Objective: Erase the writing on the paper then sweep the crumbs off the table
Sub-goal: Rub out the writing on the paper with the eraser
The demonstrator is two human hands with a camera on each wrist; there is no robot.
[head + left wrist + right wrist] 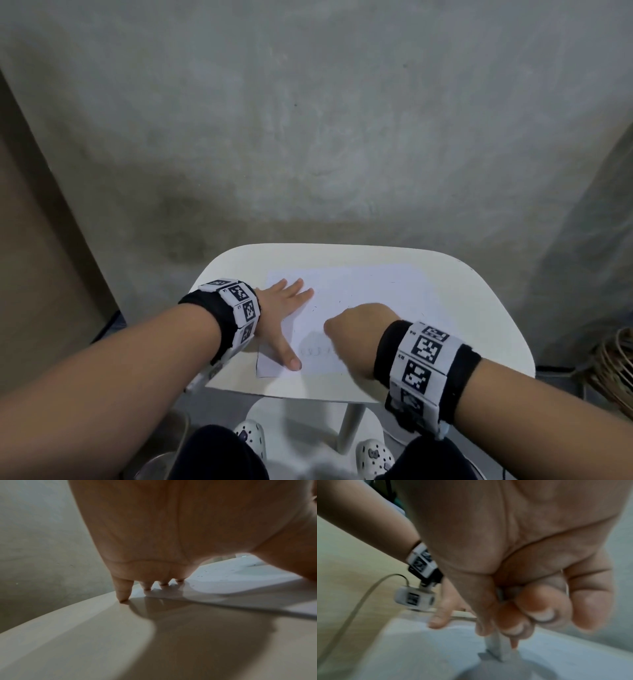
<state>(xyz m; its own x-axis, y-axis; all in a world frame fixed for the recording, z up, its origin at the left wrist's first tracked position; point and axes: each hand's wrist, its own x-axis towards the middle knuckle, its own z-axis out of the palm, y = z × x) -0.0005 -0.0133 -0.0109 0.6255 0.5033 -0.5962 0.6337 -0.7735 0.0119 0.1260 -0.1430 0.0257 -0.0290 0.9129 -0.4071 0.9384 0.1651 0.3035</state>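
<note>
A white sheet of paper [359,298] lies on the small white table [479,308], with faint pencil writing [313,351] near its front edge and small dark eraser crumbs [214,572] scattered on it. My left hand [284,308] lies flat with fingers spread, pressing the paper's left side; its fingertips [122,599] touch the surface. My right hand [359,329] is curled over the paper's middle, pinching a pale eraser [496,646] whose end stands on the paper [419,649]. The eraser is hidden in the head view.
A grey concrete wall [308,120] rises right behind the table. A woven basket [616,370] sits on the floor at the right. My knees and white shoes [250,435] are under the table's front edge. A cable [351,615] hangs from my left wrist camera.
</note>
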